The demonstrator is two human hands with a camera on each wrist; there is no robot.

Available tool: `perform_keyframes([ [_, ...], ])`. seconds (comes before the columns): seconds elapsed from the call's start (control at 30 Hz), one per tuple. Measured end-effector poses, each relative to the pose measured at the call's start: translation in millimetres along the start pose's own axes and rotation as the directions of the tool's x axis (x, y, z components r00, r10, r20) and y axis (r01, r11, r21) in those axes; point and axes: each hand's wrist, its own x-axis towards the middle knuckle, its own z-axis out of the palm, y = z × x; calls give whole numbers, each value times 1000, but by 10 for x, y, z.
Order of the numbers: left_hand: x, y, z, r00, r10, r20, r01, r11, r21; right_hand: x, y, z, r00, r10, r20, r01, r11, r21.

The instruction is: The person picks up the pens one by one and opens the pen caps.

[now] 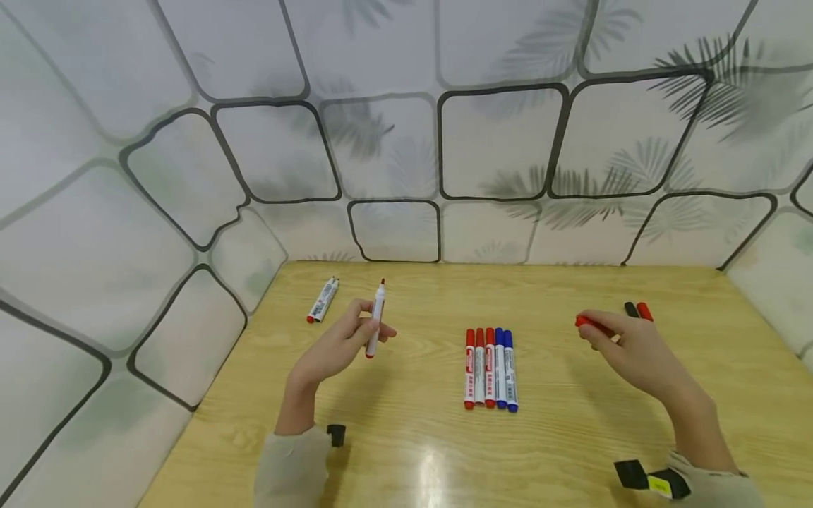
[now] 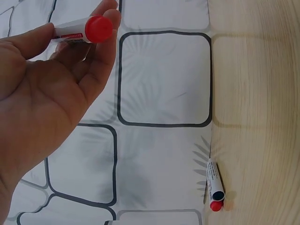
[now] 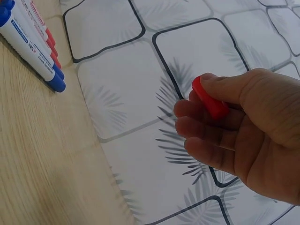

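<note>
In the head view my left hand (image 1: 346,342) pinches a whiteboard marker (image 1: 376,321) held nearly upright, its bare red tip at the top. The red end of that marker (image 2: 98,29) faces the camera in the left wrist view. Thumb and fingers of my right hand (image 1: 635,353) pinch a red marker cap (image 3: 211,99), apart from the marker. Between the hands, several capped markers (image 1: 490,370) lie side by side on the table, red ones at left and blue ones at right.
Two markers without caps (image 1: 322,300) lie at the back left of the wooden table (image 1: 406,437). Behind my right hand lie a black cap (image 1: 631,310) and a red cap (image 1: 644,311), partly hidden. A patterned backdrop (image 1: 394,162) stands along the back and sides.
</note>
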Motion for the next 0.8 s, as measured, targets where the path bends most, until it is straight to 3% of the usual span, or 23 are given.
perform_keyframes([
  [0.2, 4, -70, -95, 998, -11, -65, 10, 1000, -9, -3, 26, -9, 999, 30, 19, -30, 1000, -5],
  [0.47, 1, -222, -228, 983, -51, -177, 56, 998, 25, -4, 41, -15, 995, 83, 59, -83, 997, -12],
  [0.67, 37, -331, -395, 954, -91, -284, 114, 991, 68, 3, 67, -5, 987, 125, 99, -124, 992, -18],
  [0.8, 73, -389, -544, 918, -151, -366, 197, 976, 92, 10, 88, 6, 986, 131, 107, -130, 991, -16],
])
